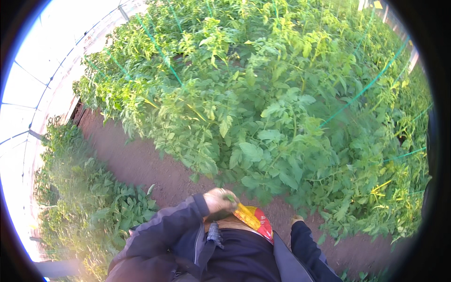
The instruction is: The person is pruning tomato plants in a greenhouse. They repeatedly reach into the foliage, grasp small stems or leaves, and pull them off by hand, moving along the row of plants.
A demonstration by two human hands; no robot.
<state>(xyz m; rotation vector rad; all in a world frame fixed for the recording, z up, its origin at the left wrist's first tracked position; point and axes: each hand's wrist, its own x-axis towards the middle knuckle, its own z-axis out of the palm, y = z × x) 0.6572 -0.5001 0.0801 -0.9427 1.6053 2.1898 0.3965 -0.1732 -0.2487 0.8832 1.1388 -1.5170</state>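
My left hand (219, 200) is in front of my waist with its fingers curled. A small green thing (230, 198), perhaps a piece of plant, shows between the fingers; blur hides its exact kind. Just beside these fingers is a yellow and red printed plastic bag (252, 219) at my waist, bearing writing. A brown surface (229, 225) shows below the hand, next to the bag. My right hand (297, 219) hangs low at my right side, over the soil. Little more than its edge shows past the dark cuff, so its fingers cannot be made out.
Dense leafy plants, apparently tomatoes (252, 151), rise before me, with green support strings (160, 51) running up among them. More plants (88, 190) stand at left. A bare soil path (141, 160) runs between the rows. A translucent greenhouse wall (26, 81) curves along the left.
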